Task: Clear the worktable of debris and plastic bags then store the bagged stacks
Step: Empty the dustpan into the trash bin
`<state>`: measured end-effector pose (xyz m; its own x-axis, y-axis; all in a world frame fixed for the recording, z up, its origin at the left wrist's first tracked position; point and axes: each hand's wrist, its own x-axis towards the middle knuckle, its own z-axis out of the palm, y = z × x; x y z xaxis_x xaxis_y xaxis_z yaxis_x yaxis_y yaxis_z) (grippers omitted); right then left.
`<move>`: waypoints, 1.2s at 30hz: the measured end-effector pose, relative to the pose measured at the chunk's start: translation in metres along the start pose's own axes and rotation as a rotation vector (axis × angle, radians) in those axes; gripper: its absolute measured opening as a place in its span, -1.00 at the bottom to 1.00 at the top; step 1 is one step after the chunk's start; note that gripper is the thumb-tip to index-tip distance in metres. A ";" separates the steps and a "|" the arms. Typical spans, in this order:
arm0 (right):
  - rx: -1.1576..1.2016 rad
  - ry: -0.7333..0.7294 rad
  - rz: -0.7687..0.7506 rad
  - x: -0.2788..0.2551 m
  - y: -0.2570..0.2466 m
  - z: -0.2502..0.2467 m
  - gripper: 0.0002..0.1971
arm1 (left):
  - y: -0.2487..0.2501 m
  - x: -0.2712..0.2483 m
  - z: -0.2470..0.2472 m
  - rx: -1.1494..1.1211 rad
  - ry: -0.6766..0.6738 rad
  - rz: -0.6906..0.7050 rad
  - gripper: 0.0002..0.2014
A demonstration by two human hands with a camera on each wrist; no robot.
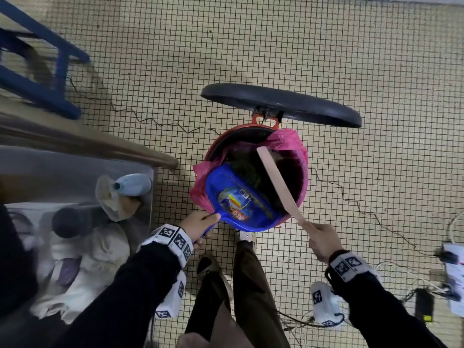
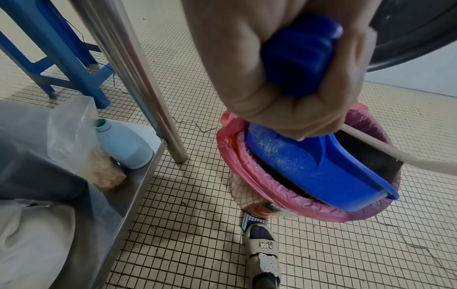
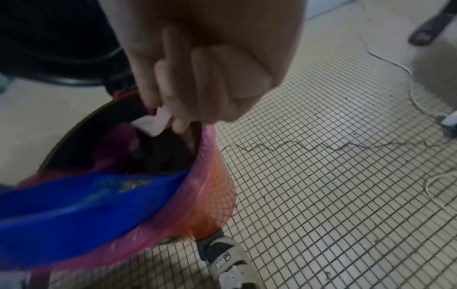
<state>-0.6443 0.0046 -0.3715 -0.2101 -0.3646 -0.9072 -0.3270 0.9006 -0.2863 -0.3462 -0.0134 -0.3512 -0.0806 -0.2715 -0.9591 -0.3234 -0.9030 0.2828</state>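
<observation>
A red pedal bin (image 1: pixel 302 169) with a pink liner (image 1: pixel 286 140) stands on the tiled floor, its black lid (image 1: pixel 281 104) raised. My left hand (image 1: pixel 200 226) grips the handle of a blue dustpan (image 1: pixel 241 199), which is tilted into the bin's mouth. My right hand (image 1: pixel 322 238) grips the pale wooden handle of a hand brush (image 1: pixel 277 183) whose dark bristles reach down inside the bin. In the left wrist view fine dust clings to the dustpan (image 2: pixel 296 162), and my left hand (image 2: pixel 284 68) is wrapped round its handle. The right wrist view shows my right hand (image 3: pixel 197 78) above the bin (image 3: pixel 212 191).
A steel table leg (image 2: pixel 138 78) and lower shelf (image 2: pixel 128 193) sit at the left, holding a pale blue bottle (image 2: pixel 123 144), a clear bag (image 2: pixel 69 125) and white bundles (image 1: pixel 100 249). A blue stool (image 1: pixel 37 79) stands behind. My foot (image 2: pixel 264 252) is by the bin. Cables (image 1: pixel 426 295) lie at the right.
</observation>
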 end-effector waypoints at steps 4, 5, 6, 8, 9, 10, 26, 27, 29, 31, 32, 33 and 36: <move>-0.047 -0.223 0.078 -0.014 -0.002 -0.013 -0.52 | 0.001 -0.004 -0.003 -0.024 -0.022 -0.003 -0.85; -0.070 -0.222 0.077 -0.011 -0.002 -0.014 -0.53 | 0.001 -0.004 -0.003 -0.029 -0.019 -0.001 -0.86; -0.091 -0.185 0.056 -0.007 -0.002 -0.013 -0.56 | 0.001 -0.004 -0.002 -0.033 -0.010 0.001 -0.85; -0.133 -0.056 -0.021 0.003 -0.003 -0.006 -0.59 | 0.001 -0.002 -0.001 -0.015 0.016 0.000 -0.81; -0.147 -0.004 -0.062 0.007 -0.003 -0.002 -0.59 | 0.002 -0.002 -0.001 0.003 0.024 0.000 -0.78; -0.147 0.032 -0.085 0.009 -0.004 0.001 -0.59 | 0.002 -0.001 0.000 0.015 0.024 -0.002 -0.75; -0.056 -0.101 -0.094 0.017 0.007 0.025 -0.62 | 0.003 0.000 0.004 -0.023 0.005 -0.009 -0.71; -0.103 -0.085 -0.113 0.017 0.008 0.025 -0.62 | 0.004 -0.001 0.004 -0.026 -0.003 -0.013 -0.72; -0.140 0.004 -0.158 0.020 0.006 0.025 -0.61 | 0.007 -0.001 0.005 -0.005 0.002 -0.020 -0.74; -0.159 0.045 -0.197 0.023 0.004 0.027 -0.60 | 0.008 -0.001 0.006 0.017 0.036 -0.018 -0.77; -0.152 0.034 -0.206 0.022 0.003 0.029 -0.63 | 0.008 -0.002 0.007 0.014 0.041 -0.017 -0.76; -0.134 0.000 -0.206 0.021 0.003 0.032 -0.68 | 0.007 -0.002 0.007 0.004 0.032 -0.015 -0.74; -0.172 -0.091 -0.178 0.015 0.004 0.033 -0.67 | 0.003 -0.003 0.006 -0.008 0.029 -0.022 -0.69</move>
<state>-0.6186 0.0108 -0.3968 -0.0534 -0.4841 -0.8734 -0.5049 0.7677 -0.3946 -0.3527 -0.0135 -0.3477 -0.0465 -0.2610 -0.9642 -0.3173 -0.9114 0.2620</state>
